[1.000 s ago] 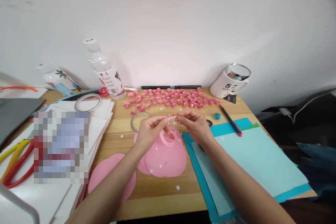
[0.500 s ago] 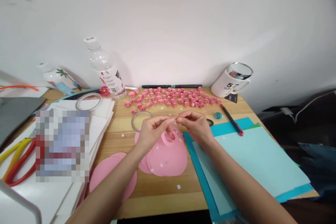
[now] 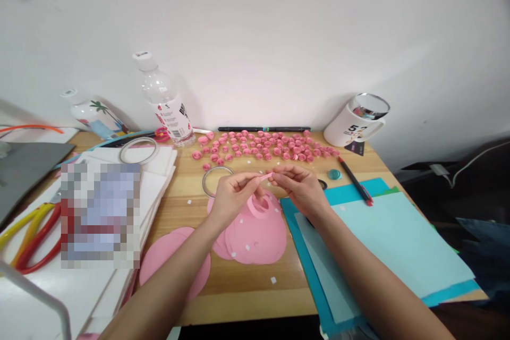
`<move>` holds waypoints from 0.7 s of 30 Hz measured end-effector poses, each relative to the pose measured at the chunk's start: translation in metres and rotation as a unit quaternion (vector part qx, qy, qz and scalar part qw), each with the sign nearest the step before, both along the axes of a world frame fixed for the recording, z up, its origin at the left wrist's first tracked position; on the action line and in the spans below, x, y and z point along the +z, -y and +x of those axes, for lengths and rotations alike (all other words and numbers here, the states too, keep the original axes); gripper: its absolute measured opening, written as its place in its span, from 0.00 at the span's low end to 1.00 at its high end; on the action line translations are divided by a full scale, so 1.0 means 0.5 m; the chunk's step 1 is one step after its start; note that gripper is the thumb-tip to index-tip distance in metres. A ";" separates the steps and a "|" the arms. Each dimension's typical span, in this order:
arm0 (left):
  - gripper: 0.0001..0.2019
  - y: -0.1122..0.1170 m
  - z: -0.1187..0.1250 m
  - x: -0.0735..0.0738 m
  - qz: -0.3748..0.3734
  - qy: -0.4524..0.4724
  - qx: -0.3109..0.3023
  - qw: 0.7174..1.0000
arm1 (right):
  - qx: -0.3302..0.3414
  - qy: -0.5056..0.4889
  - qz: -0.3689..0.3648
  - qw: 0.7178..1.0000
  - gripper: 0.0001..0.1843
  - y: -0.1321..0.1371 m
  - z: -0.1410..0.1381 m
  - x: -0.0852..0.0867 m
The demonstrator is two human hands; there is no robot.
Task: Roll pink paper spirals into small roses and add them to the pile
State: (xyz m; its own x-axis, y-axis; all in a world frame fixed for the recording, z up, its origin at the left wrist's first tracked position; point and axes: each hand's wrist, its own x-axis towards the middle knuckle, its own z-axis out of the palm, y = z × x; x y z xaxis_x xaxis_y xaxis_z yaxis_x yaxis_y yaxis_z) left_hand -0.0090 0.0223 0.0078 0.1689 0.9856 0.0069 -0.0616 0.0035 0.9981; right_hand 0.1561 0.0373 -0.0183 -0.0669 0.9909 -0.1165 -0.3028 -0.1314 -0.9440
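Note:
Between my two hands is a pink paper strip [image 3: 258,209], curling down in a loop below the fingers. My left hand [image 3: 238,192] is closed in a pinch on the strip. From the other side, thumb and fingers of my right hand [image 3: 297,186] pinch its end, and the fingertips nearly meet. Beneath them lie overlapping pink paper circles [image 3: 257,241], with a few small white paper squares on top. Behind the hands, many small rolled pink paper flowers [image 3: 255,151] are spread over the wooden table [image 3: 235,292].
A tape roll [image 3: 205,183] lies left of my hands. More pink circles [image 3: 175,255], red-and-yellow-handled scissors [image 3: 37,244] and white sheets stand left, near a bottle [image 3: 169,111]. Rightward are blue paper sheets [image 3: 382,239], a black pen [image 3: 354,180], a teal cap [image 3: 334,174] and a white mug [image 3: 350,125].
The pinched end of the strip now looks narrower between my fingertips, and the right fingers have curled slightly. The whole view has shifted a little; both hands stay in nearly the same place.

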 end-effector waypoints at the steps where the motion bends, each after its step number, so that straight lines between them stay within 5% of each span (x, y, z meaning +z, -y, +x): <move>1: 0.10 0.000 0.000 0.001 -0.003 0.003 -0.003 1.000 | -0.003 -0.005 0.000 1.000 0.10 0.001 0.000 0.001; 21: 0.09 -0.001 0.002 -0.001 -0.003 -0.024 -0.007 1.000 | 0.045 0.041 0.028 0.998 0.09 -0.005 0.014 0.002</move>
